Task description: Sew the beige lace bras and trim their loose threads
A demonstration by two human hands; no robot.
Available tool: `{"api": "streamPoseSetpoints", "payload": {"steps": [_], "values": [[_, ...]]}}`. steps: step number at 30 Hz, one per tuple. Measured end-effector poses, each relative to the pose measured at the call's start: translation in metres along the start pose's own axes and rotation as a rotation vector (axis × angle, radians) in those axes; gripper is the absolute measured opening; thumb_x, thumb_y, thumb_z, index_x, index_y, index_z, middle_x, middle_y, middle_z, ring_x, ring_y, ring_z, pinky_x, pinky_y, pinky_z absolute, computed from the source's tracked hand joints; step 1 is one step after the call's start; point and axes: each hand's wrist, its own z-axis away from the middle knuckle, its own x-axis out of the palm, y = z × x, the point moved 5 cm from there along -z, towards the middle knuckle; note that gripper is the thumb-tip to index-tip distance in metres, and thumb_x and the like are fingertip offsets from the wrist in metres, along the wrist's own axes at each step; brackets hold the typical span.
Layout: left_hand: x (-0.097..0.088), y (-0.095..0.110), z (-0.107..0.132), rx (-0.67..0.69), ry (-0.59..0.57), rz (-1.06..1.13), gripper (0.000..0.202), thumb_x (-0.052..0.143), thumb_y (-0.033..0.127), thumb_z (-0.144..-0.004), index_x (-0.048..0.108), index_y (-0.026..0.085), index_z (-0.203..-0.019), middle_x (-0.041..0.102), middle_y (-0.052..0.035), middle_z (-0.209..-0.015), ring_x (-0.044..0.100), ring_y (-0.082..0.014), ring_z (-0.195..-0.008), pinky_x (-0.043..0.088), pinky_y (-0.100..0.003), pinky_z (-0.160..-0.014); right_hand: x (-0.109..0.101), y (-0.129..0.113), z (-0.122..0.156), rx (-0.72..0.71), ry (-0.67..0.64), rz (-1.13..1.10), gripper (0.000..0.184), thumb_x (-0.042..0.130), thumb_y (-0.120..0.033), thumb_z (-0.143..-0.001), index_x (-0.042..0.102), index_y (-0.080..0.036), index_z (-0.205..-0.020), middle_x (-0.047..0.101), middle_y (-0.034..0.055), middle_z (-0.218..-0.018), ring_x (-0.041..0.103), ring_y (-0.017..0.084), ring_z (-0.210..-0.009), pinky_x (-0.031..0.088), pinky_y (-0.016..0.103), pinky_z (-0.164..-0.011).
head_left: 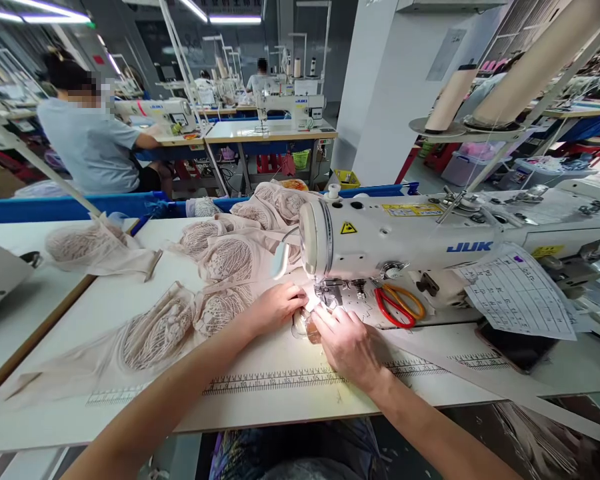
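Note:
A white sewing machine (390,233) stands before me, its lit needle area (327,290) between my hands. Left of the presser foot, my left hand (280,307) is closed, fingertips pinching the edge of a beige lace bra (225,313). Just in front of the foot, my right hand (347,340) has its fingers bent and pressed together on pale fabric. A long beige band (450,367) runs from beneath that hand to the lower right, over the table edge. The fabric right under the fingertips is mostly hidden.
Joined lace bras (273,207) lie heaped left of the machine; another lace piece (80,247) lies further left. Red and orange-handled scissors (400,305) rest on the machine bed. A paper chart (520,293) overlaps a dark phone (515,347). A co-worker (87,140) sits beyond.

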Motion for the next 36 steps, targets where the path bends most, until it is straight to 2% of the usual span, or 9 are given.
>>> {"api": "streamPoseSetpoints", "payload": {"steps": [10,14,17,20,22,25,28,31,36], "values": [[0.002,-0.028,-0.007,-0.134,-0.033,0.000,0.022,0.048,0.009,-0.093,0.068,0.016,-0.100,0.069,-0.0107,-0.108,0.064,-0.0221,-0.099,0.052,-0.033,-0.083,0.005,0.003,0.004,-0.004,0.011,-0.029,0.035,0.048,-0.004,-0.084,0.066,-0.015,-0.112,0.070,0.0090,-0.113,0.054,0.024,-0.088,0.040,0.037,-0.072],[-0.011,-0.017,-0.003,-0.173,0.000,0.009,0.031,0.046,0.006,-0.091,0.064,0.018,-0.113,0.065,-0.0118,-0.121,0.061,-0.0223,-0.110,0.052,-0.035,-0.090,0.003,0.005,0.008,-0.034,0.062,-0.093,0.036,0.048,-0.003,-0.086,0.065,-0.014,-0.116,0.071,0.0089,-0.111,0.056,0.024,-0.091,0.043,0.038,-0.075],[-0.041,0.004,0.026,-0.212,0.054,0.060,0.034,0.046,0.010,-0.090,0.057,0.017,-0.122,0.062,-0.0141,-0.124,0.059,-0.0229,-0.114,0.052,-0.037,-0.095,0.001,0.006,0.011,-0.057,0.094,-0.153,0.034,0.048,-0.002,-0.087,0.066,-0.014,-0.113,0.071,0.0088,-0.107,0.057,0.024,-0.094,0.044,0.037,-0.078],[-0.071,0.014,0.081,-0.345,-0.082,0.005,0.031,0.061,0.020,-0.086,0.058,0.019,-0.116,0.063,-0.0113,-0.117,0.061,-0.0245,-0.107,0.054,-0.037,-0.089,0.000,0.004,0.010,-0.067,0.111,-0.216,0.033,0.046,-0.001,-0.087,0.066,-0.014,-0.110,0.071,0.0087,-0.104,0.057,0.023,-0.092,0.045,0.036,-0.078],[-0.090,0.011,0.120,-0.456,-0.156,-0.124,0.032,0.068,0.020,-0.081,0.060,0.020,-0.112,0.060,-0.0119,-0.125,0.056,-0.0298,-0.118,0.051,-0.041,-0.092,0.001,0.002,0.008,-0.057,0.116,-0.284,0.031,0.045,-0.001,-0.088,0.066,-0.015,-0.105,0.071,0.0077,-0.100,0.058,0.022,-0.089,0.044,0.035,-0.077],[-0.103,0.003,0.155,-0.521,-0.250,-0.195,0.016,0.066,0.021,-0.084,0.063,0.021,-0.100,0.061,-0.0107,-0.123,0.057,-0.0293,-0.115,0.049,-0.038,-0.088,0.000,-0.003,0.004,-0.044,0.109,-0.402,0.029,0.044,-0.002,-0.089,0.066,-0.016,-0.101,0.070,0.0072,-0.097,0.059,0.021,-0.088,0.046,0.036,-0.078],[-0.101,0.000,0.154,-0.471,-0.330,-0.181,0.003,0.058,0.017,-0.087,0.058,0.019,-0.086,0.065,-0.0084,-0.101,0.061,-0.0250,-0.096,0.047,-0.035,-0.081,-0.003,-0.012,0.004,-0.013,0.041,-0.614,0.029,0.042,-0.006,-0.091,0.066,-0.017,-0.104,0.070,0.0078,-0.095,0.061,0.021,-0.089,0.050,0.037,-0.077],[-0.102,-0.002,0.136,-0.459,-0.323,-0.185,0.015,0.045,0.016,-0.093,0.053,0.020,-0.082,0.064,-0.0056,-0.081,0.062,-0.0217,-0.076,0.046,-0.032,-0.071,0.001,-0.032,0.004,0.127,-0.144,-0.976,0.026,0.042,-0.018,-0.096,0.064,-0.017,-0.112,0.071,0.0101,-0.101,0.066,0.021,-0.094,0.056,0.037,-0.081],[-0.120,-0.034,0.112,-0.762,-0.127,-0.303,0.025,0.029,0.025,-0.102,0.051,0.014,-0.107,0.064,-0.0064,-0.070,0.060,-0.0206,-0.057,0.039,-0.029,-0.053,0.009,-0.096,-0.015,0.285,-0.398,-1.515,0.057,0.060,-0.049,-0.090,0.048,-0.015,-0.135,0.064,0.0180,-0.127,0.064,0.026,-0.114,0.052,0.043,-0.096]]}}
